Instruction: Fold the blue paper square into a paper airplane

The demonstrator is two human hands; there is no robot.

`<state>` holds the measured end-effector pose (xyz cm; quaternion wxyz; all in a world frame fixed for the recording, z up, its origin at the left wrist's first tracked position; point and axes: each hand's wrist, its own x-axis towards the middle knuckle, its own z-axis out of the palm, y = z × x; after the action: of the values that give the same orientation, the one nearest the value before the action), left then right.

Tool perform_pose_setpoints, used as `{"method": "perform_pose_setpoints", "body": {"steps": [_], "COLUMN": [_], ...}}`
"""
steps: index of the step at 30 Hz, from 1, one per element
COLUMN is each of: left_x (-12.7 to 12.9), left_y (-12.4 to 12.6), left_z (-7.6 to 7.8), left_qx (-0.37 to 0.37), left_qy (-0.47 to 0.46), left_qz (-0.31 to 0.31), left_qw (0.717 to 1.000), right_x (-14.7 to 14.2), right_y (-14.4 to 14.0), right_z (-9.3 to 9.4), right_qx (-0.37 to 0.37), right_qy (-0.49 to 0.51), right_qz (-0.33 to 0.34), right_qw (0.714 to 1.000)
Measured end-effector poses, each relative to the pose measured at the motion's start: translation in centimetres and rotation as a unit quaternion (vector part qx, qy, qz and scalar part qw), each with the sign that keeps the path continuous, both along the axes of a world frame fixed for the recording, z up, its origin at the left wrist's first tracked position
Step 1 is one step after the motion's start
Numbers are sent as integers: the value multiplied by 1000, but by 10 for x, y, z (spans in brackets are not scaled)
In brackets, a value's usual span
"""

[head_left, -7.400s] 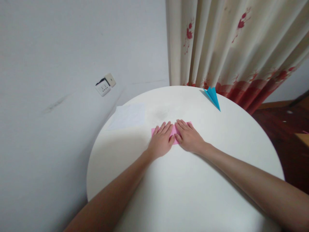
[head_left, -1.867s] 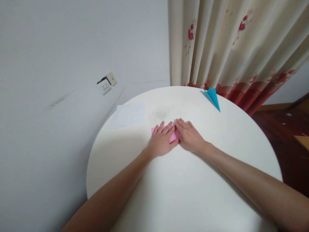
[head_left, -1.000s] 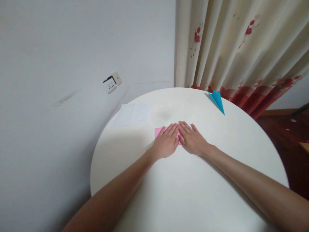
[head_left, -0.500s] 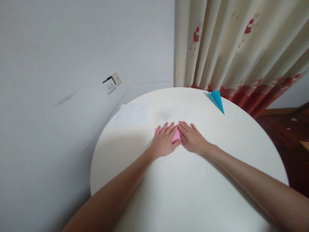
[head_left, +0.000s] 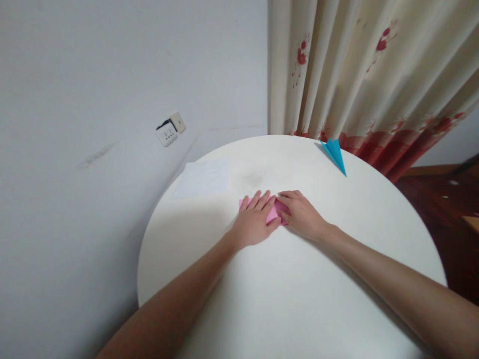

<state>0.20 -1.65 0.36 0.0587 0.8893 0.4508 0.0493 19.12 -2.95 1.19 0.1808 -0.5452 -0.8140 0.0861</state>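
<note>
A folded pink paper (head_left: pixel 276 209) lies on the round white table (head_left: pixel 299 299), mostly covered by my hands. My left hand (head_left: pixel 255 220) rests flat on its left part, fingers spread and pointing away from me; a pink corner shows beside the little finger. My right hand (head_left: pixel 302 214) is turned toward the left, its fingers above and its thumb below the paper's right edge, pinching it. The two hands touch at the fingertips.
A blue paper plane (head_left: pixel 335 154) lies at the table's far right edge, near the flowered curtain (head_left: pixel 355 75). A white sheet (head_left: pixel 202 178) rests at the far left of the table. A wall socket (head_left: pixel 170 129) is on the grey wall; dark floor (head_left: pixel 449 199) lies to the right.
My right hand has turned from lying flat to pinching the paper's right edge, fingers now pointing left. My left hand stays pressed on the paper. The camera shifted slightly.
</note>
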Motion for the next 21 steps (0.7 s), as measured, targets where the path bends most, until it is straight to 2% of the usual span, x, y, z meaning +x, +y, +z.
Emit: {"method": "perform_pose_setpoints", "body": {"steps": [10,16,21], "left_x": [1,2,5], "left_y": [1,1,1], "left_z": [-1,-1,2], "left_qx": [-1,0,10], "left_qy": [-17,-28,-54], "left_qz": [1,-20,-14], "left_qw": [1000,999,998], "right_x": [-3,-1,6], "right_y": [-7,-3,5], "right_z": [6,3,-4], "right_qx": [-49,-103,-127], "right_qy": [4,79,177], "right_qz": [-70,-132,-148], "right_qw": [996,983,965]}}
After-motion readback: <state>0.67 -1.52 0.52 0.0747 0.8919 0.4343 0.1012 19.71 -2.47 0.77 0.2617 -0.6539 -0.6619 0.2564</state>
